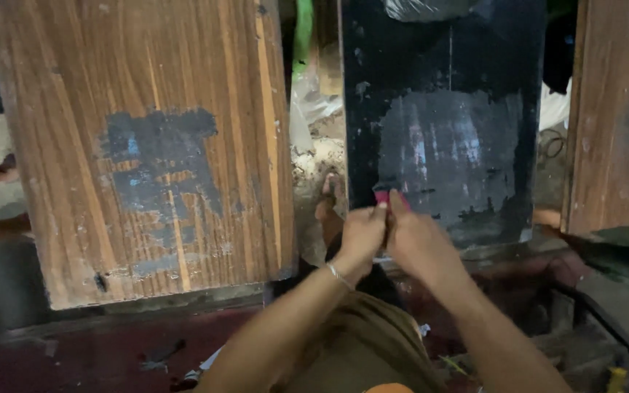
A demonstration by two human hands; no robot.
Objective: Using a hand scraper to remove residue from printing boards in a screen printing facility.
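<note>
My left hand (pixel 362 236) and my right hand (pixel 416 240) meet in front of me, fingertips pinched together on a small pink object (pixel 383 196). The pink object pokes up between the fingertips; most of it is hidden by the fingers, and its kind cannot be told. A thin metal bangle (pixel 338 276) sits on my left wrist. Just behind the hands stands a black board (pixel 449 116) with a worn grey patch in its middle.
A large brown wooden board (pixel 147 138) with a scraped dark patch stands at the left, another wooden board (pixel 616 116) at the right. My bare foot (pixel 327 207) shows between the boards. Scraps lie on the dark red floor (pixel 111 356).
</note>
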